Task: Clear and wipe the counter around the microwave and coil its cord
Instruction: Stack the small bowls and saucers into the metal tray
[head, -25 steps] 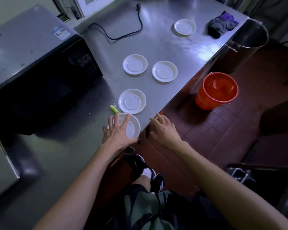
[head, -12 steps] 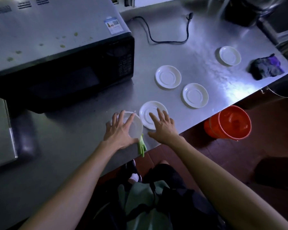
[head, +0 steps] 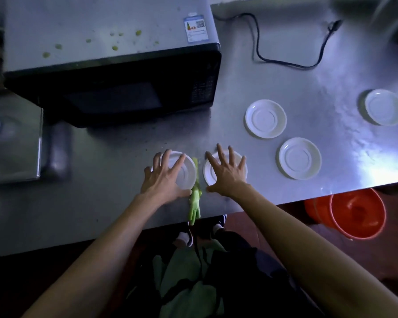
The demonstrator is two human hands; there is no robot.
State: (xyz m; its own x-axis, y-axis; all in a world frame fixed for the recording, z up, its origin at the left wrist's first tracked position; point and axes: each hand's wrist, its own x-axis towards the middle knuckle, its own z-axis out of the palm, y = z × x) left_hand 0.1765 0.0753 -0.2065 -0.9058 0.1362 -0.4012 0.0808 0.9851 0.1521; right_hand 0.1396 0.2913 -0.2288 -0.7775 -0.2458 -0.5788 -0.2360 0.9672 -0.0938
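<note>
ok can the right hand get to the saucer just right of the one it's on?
Probably yes. The right hand lies spread on one saucer; the next saucer sits beside it with only bare counter between.

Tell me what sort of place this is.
Probably a commercial or canteen kitchen, though I can't be sure. A long brushed stainless-steel counter holds a black-fronted, grey-topped microwave, several matching small white round saucers lie on the counter, and an orange plastic bucket stands on the dark tiled floor.
</note>
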